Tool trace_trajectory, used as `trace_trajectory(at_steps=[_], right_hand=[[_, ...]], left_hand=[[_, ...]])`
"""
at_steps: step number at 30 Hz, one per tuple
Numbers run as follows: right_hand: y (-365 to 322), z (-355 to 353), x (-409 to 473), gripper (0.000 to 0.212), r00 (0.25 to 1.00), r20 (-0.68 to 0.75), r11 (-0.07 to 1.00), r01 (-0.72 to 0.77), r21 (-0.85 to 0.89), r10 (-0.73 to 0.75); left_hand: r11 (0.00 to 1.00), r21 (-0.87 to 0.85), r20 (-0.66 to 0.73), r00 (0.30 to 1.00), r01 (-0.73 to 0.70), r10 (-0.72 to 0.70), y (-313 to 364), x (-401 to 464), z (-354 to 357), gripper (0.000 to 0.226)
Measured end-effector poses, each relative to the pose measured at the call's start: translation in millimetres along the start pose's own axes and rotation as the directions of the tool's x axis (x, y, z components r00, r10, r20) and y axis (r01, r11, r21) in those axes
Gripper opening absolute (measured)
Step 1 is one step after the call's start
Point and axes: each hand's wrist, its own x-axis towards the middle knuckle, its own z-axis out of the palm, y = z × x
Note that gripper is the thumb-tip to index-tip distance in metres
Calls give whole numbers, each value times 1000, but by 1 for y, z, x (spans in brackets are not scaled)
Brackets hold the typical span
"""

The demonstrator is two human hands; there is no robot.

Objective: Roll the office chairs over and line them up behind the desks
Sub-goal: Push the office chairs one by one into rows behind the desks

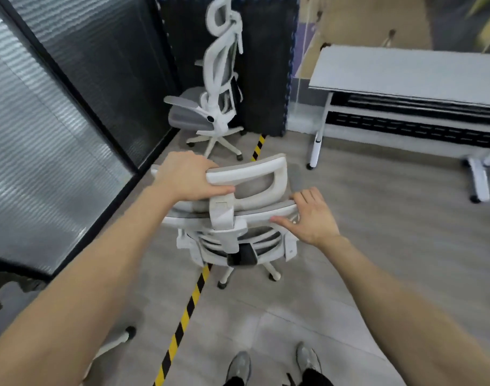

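Two hands meet the near office chair (232,218) from behind: the left hand (186,175) has its grip closed over the left end of the white headrest (255,174), fingers wrapped over the top bar and thumb pressed under it, while the right hand (312,215) rests against the right end of the backrest top edge (266,208), fingers loosely bent over the rim and thumb stretched along its near face, more a press than a full clasp. Below both hands the chair's white frame, dark lumbar piece and star base with casters stand on the grey floor (363,246), right over a yellow-and-black striped tape line (192,302) that runs from near the person's grey shoes (271,364) away past the chair. Beyond the left hand, a second white office chair (213,101) with a tall headrest stands near a dark foam-panel partition (266,65). Ahead and to the right of the right hand, well apart from the held chair, stands a white desk, its tabletop (405,71) on white wheeled legs. To the left of the left arm runs a dark-framed glass wall with blinds (43,121), and one more caster leg (118,338) shows under that forearm.
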Motion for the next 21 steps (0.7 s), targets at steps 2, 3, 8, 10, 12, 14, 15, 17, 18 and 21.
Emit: trace_trajectory(at_steps=[2,3,8,10,12,14,15,17,18,21], right_hand=[[-1,-5,-18,85,996,-25,995,-92,-36,91],[-2,-8,-28,86,990,-49,990,-133,-49,130],[-10,-16,-72,88,945,-112,940,-319,-122,306],[-13,-18,-90,81,925,-137,917,-373,-142,355],[-14,-19,-109,75,903,-166,894,-421,-156,396],[-15,-20,-126,71,883,-179,872,-462,-163,434],[-15,-20,-134,69,874,-180,864,-478,-160,451],[-15,-20,-149,64,846,-196,843,-523,-127,496],[-15,-21,-155,62,826,-209,829,-550,-103,523],[-8,-27,-172,59,776,-239,787,-613,-71,583]], left_hand=[[998,-29,-29,998,-49,48,5,13,4,71],[995,-66,-56,996,-74,70,8,17,6,68],[945,-128,-277,926,-301,258,50,28,10,67],[932,-91,-317,897,-351,307,66,35,12,69],[911,-59,-358,861,-408,363,77,48,16,56],[871,-55,-385,815,-489,433,87,60,18,46],[848,-60,-393,793,-527,465,92,67,18,44],[803,-68,-388,757,-592,525,107,81,16,43],[781,-70,-379,740,-621,555,116,88,14,43],[717,-65,-368,685,-694,629,148,109,7,43]])
